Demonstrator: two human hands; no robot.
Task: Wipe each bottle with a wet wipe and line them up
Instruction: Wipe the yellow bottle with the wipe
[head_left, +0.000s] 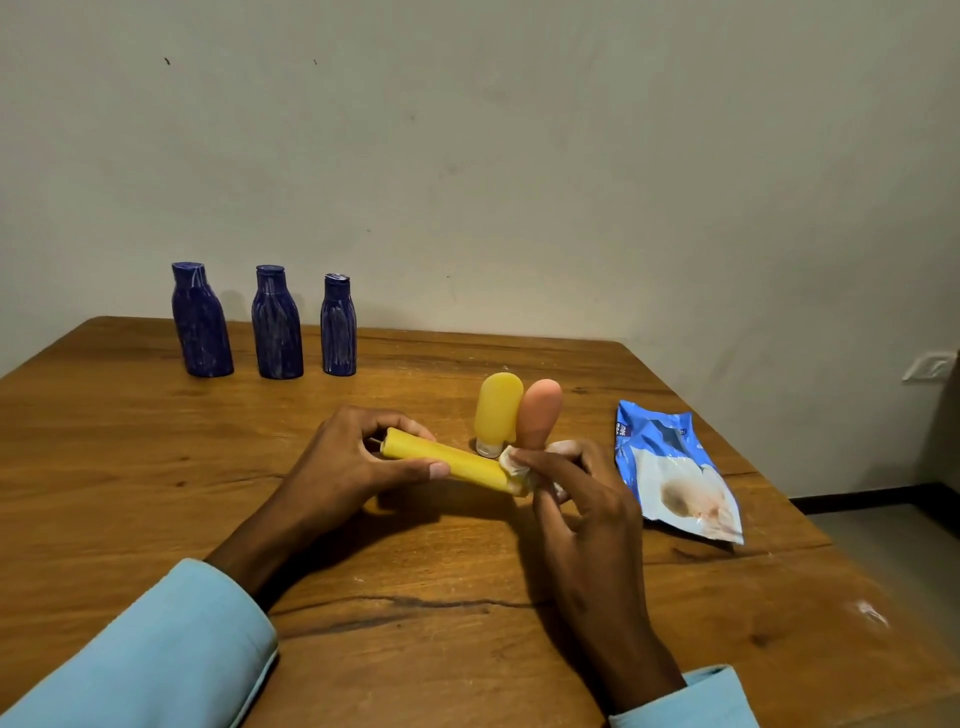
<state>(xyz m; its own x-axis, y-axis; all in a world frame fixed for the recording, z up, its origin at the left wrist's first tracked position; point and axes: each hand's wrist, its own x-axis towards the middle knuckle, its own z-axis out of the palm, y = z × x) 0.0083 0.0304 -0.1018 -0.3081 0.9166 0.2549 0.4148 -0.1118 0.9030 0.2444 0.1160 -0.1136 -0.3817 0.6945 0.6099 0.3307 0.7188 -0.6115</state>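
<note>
Left hand (358, 457) grips yellow tube bottle (447, 460) at its far end, held level just above counter (156, 467). Right hand (566, 488) pinches wet wipe (511, 465) round tube's other end.

Risks: wet tube could slip from grip; right hand sits v. close to yellow squeeze bottle (497, 410) and peach squeeze bottle (540, 413), a nudge could topple both.

Three blue bottles (275, 322) lined up at back, no readable labels. Wipes pack (675, 467): only "mee" legible.
</note>
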